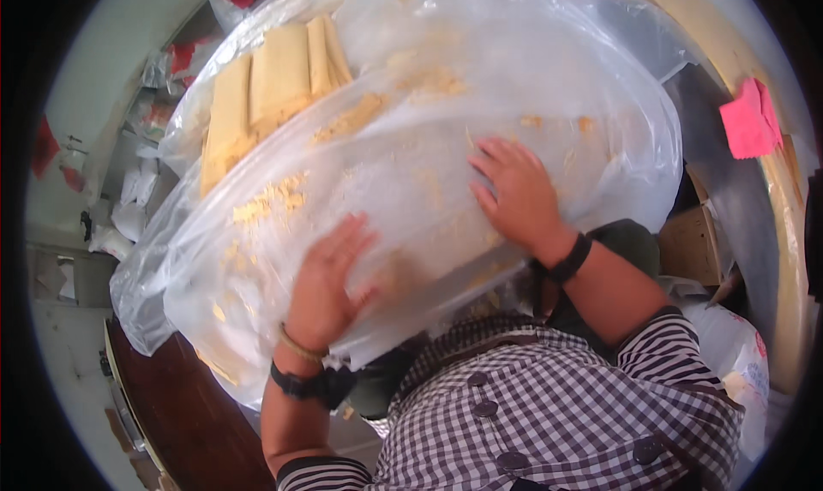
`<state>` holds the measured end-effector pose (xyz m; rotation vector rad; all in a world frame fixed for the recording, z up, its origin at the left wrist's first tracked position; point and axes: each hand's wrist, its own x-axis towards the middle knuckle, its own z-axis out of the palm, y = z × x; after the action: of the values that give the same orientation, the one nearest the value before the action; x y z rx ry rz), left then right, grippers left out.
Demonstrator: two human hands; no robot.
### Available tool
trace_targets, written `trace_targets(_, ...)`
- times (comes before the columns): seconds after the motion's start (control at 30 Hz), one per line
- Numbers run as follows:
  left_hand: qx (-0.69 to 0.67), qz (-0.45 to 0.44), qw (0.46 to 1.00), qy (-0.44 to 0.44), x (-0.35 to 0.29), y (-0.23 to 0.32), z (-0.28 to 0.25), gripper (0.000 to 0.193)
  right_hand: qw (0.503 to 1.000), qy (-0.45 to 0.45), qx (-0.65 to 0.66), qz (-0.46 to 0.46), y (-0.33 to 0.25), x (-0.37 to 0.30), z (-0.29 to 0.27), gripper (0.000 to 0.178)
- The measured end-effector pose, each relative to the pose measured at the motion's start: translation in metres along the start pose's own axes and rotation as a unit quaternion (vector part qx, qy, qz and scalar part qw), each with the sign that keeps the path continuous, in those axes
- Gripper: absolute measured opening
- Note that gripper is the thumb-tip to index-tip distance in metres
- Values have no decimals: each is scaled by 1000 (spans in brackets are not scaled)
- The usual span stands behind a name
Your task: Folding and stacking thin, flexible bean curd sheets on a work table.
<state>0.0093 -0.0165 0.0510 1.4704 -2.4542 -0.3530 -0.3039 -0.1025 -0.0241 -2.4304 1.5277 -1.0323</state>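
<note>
Checked garment point(549, 405) foremost, yellow scraps point(291, 188) lie between left hand point(324, 284) and slabs point(281, 71).

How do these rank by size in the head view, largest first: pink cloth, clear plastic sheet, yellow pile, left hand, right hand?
1. Clear plastic sheet
2. Yellow pile
3. Left hand and right hand: too alike to rank
4. Pink cloth

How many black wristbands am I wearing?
2: the left black band on the wrist behind your left hand, the right black band on the wrist behind your right hand.
</note>
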Motion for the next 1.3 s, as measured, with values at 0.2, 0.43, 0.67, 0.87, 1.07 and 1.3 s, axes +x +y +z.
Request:
trace_targets(0.2, 134, -109, 982, -71, -63, -29, 4, 70, 1000, 8, -4, -14, 1, 0, 5, 32)
trace_targets(0.43, 105, -67, 990, -68, -83, -57, 11, 68, 999, -27, -16, -10, -16, 11, -6, 35)
trace_targets(0.67, 42, -86, 988, -124, -79, -66, 8, 71, 975, -217, 48, 20, -8, 30, -12, 38)
trace_targets(0.87, 4, -73, 990, -117, -83, -74, 15, 60, 958, -273, 65, 64, -6, 53, -4, 33)
trace_targets(1.07, 21, -70, 990, -121, -84, -71, 14, 61, 975, -213, 25, 53, -10, 44, 8, 26)
trace_targets(1.3, 7, -99, 988, -120, -70, -61, 7, 74, 976, -205, 12, 78, -35, 36, -4, 17)
